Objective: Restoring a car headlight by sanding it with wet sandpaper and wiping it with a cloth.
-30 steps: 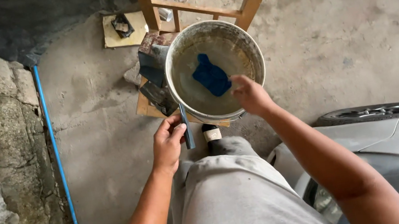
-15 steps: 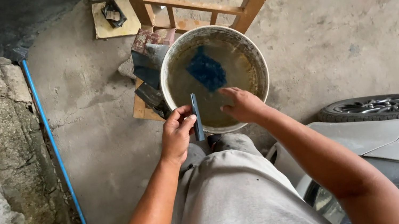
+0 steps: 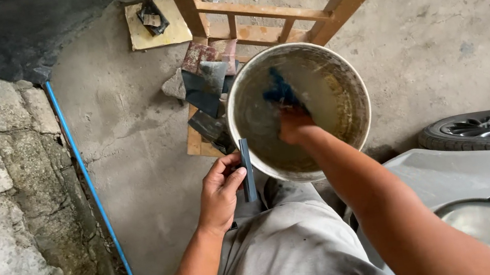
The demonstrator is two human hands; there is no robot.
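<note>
Right hand point(image 3: 293, 124) now inside bucket point(image 3: 355, 82)

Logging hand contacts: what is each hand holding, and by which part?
Left hand pinches a thin dark flat block edge-on near its lower half. Right hand, inside the bucket, touches a blue sponge; grip unclear.

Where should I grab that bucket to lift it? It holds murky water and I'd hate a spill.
Grip the bucket by its rim, probably from the far right side, the bare stretch. No handle shows. The right hand reaches inside toward a blue piece; the left hand holds a thin dark strip at the near rim.
</note>
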